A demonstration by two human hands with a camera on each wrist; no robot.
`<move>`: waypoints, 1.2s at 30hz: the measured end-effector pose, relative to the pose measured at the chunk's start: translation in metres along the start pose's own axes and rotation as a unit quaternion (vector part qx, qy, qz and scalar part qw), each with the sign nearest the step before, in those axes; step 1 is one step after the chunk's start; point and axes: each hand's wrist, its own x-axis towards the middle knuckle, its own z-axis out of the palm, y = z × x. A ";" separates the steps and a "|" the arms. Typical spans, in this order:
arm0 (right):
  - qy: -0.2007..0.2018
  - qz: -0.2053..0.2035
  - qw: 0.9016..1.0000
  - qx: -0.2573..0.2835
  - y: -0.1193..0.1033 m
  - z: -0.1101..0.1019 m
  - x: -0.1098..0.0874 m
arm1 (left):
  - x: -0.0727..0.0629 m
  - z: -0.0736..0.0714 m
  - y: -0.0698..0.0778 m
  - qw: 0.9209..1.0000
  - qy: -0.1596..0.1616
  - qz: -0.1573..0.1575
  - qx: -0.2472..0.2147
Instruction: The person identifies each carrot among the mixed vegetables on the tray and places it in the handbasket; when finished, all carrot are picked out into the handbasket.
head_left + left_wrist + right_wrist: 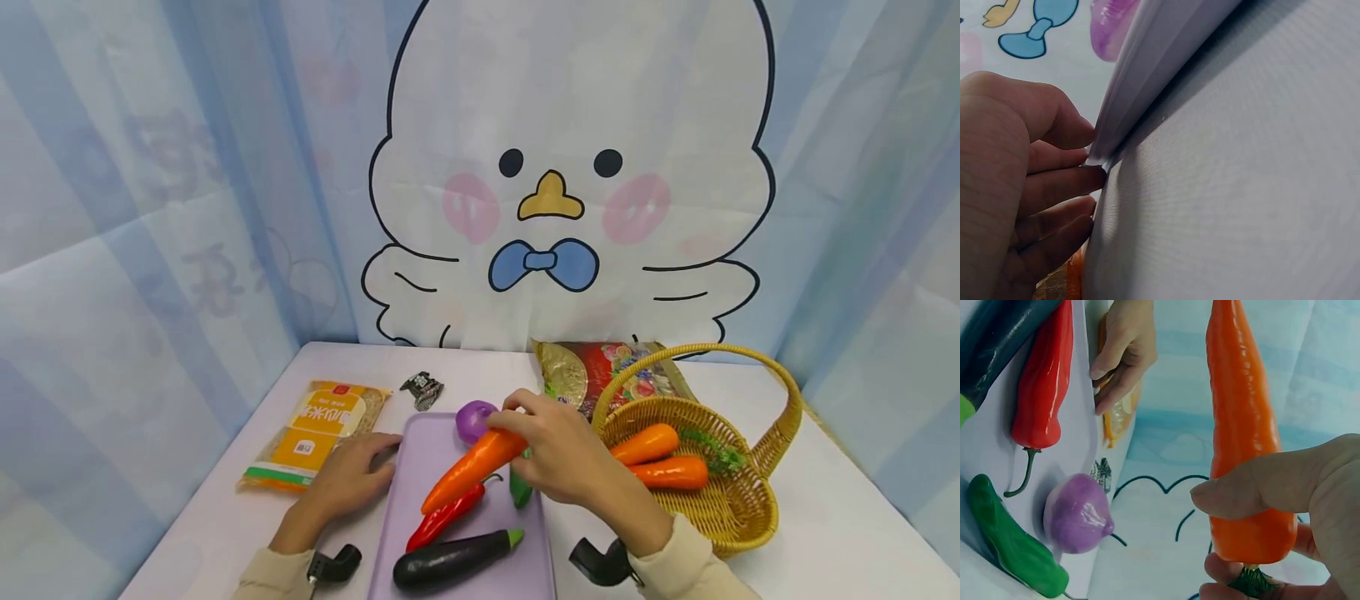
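My right hand (558, 446) holds a carrot (472, 471) near its thick green-topped end, thumb on one side and fingers on the other. The carrot slants over a lilac tray (534, 575), its tip overlapping a red chili pepper (444, 518) in the head view. Also on the tray are a black eggplant (453, 560), a purple onion (474, 422) and a green pepper (521, 485), partly hidden by my right hand in the head view. My left hand (348, 479) rests at the tray's left edge, its fingertips against the rim (1116, 106) in the left wrist view.
To the right stands a yellow wicker basket (753, 521) with a tall handle and two more carrots (671, 472). Behind it lies a red and gold bag (600, 371). A yellow grain packet (318, 429) lies at left, and a small black wrapper (423, 390) behind the tray.
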 end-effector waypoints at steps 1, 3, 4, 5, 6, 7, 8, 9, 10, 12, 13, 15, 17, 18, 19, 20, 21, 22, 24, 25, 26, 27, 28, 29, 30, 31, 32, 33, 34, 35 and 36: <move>0.004 -0.001 1.000 -0.003 0.000 -0.001 -0.001 | 0.000 0.000 0.000 1.000 0.000 0.000 0.000; 0.011 -0.004 1.000 -0.008 0.002 -0.004 -0.004 | 0.000 0.000 0.001 1.000 -0.001 -0.001 -0.001; 0.015 -0.004 1.000 -0.010 0.003 -0.006 -0.006 | 0.000 0.000 0.002 1.000 -0.001 -0.001 -0.002; 0.018 -0.003 1.000 -0.011 0.004 -0.007 -0.008 | 0.000 0.000 0.002 1.000 -0.001 -0.002 -0.003; 0.023 -0.005 1.000 -0.015 0.005 -0.008 -0.010 | 0.000 0.000 0.002 1.000 -0.002 -0.003 -0.004; 0.028 -0.007 0.999 -0.020 0.006 -0.009 -0.011 | 0.000 0.000 0.003 1.000 -0.002 -0.003 -0.004; 0.032 -0.006 0.999 -0.025 0.006 -0.010 -0.013 | 0.000 -0.001 0.003 1.000 -0.003 -0.004 -0.004; 0.035 -0.005 0.999 -0.030 0.007 -0.010 -0.015 | 0.000 -0.001 0.003 1.000 -0.003 -0.004 -0.004; 0.037 -0.004 0.999 -0.035 0.007 -0.011 -0.017 | 0.000 -0.001 0.004 1.000 -0.003 -0.005 -0.004; 0.041 -0.001 0.998 -0.047 0.006 -0.013 -0.020 | 0.000 -0.001 0.003 1.000 -0.004 -0.006 -0.005; 0.043 0.003 0.998 -0.051 0.006 -0.013 -0.022 | 0.000 -0.001 0.003 1.000 -0.004 -0.006 -0.005; 0.048 0.008 0.997 -0.055 0.005 -0.015 -0.024 | -0.001 -0.002 0.003 1.000 -0.004 -0.006 -0.005; 0.054 0.013 0.997 -0.057 0.005 -0.018 -0.026 | -0.001 -0.002 0.003 1.000 -0.004 -0.005 -0.005; 0.057 0.016 0.997 -0.057 0.005 -0.019 -0.026 | -0.001 -0.002 0.003 1.000 -0.004 -0.004 -0.005; 0.061 0.019 0.996 -0.056 0.005 -0.020 -0.027 | -0.001 -0.002 0.003 1.000 -0.004 -0.004 -0.005; 0.064 0.022 0.996 -0.055 0.005 -0.021 -0.028 | -0.001 -0.002 0.003 1.000 -0.004 -0.004 -0.005; 0.066 0.025 0.996 -0.052 0.006 -0.022 -0.029 | -0.001 -0.002 0.003 1.000 -0.005 -0.005 -0.004; 0.068 0.029 0.996 -0.051 0.007 -0.023 -0.030 | -0.001 -0.002 0.003 1.000 -0.006 -0.006 -0.004; 0.068 0.039 0.996 -0.047 0.010 -0.025 -0.032 | 0.000 -0.002 0.003 1.000 -0.007 -0.008 -0.003; 0.067 0.045 0.996 -0.047 0.012 -0.026 -0.034 | 0.000 -0.002 0.003 1.000 -0.007 -0.008 -0.002; 0.066 0.051 0.995 -0.047 0.013 -0.027 -0.035 | 0.000 -0.002 0.003 1.000 -0.007 -0.008 -0.001; 0.063 0.057 0.995 -0.047 0.015 -0.029 -0.037 | 0.000 -0.002 0.004 1.000 -0.008 -0.008 0.001; 0.060 0.063 0.995 -0.047 0.018 -0.030 -0.038 | 0.001 -0.002 0.004 1.000 -0.007 -0.007 0.001; 0.057 0.068 0.995 -0.049 0.020 -0.031 -0.040 | 0.001 -0.002 0.004 1.000 -0.008 -0.007 0.002; 0.053 0.074 0.995 -0.050 0.022 -0.033 -0.042 | 0.001 -0.002 0.004 1.000 -0.007 -0.006 0.002; 0.049 0.078 0.994 -0.050 0.024 -0.034 -0.043 | 0.001 -0.002 0.004 1.000 -0.007 -0.006 0.002; 0.046 0.083 0.994 -0.050 0.026 -0.036 -0.045 | 0.001 -0.002 0.004 1.000 -0.006 -0.006 0.002; 0.041 0.088 0.994 -0.051 0.028 -0.037 -0.046 | 0.001 -0.002 0.004 1.000 -0.005 -0.005 0.002; 0.037 0.092 0.994 -0.054 0.030 -0.039 -0.048 | 0.000 -0.002 0.004 1.000 -0.004 -0.005 0.001; 0.032 0.096 0.993 -0.057 0.031 -0.041 -0.050 | 0.000 -0.002 0.003 1.000 -0.003 -0.004 0.000; 0.026 0.100 0.993 -0.060 0.033 -0.042 -0.051 | 0.000 -0.002 0.003 1.000 -0.001 -0.004 -0.001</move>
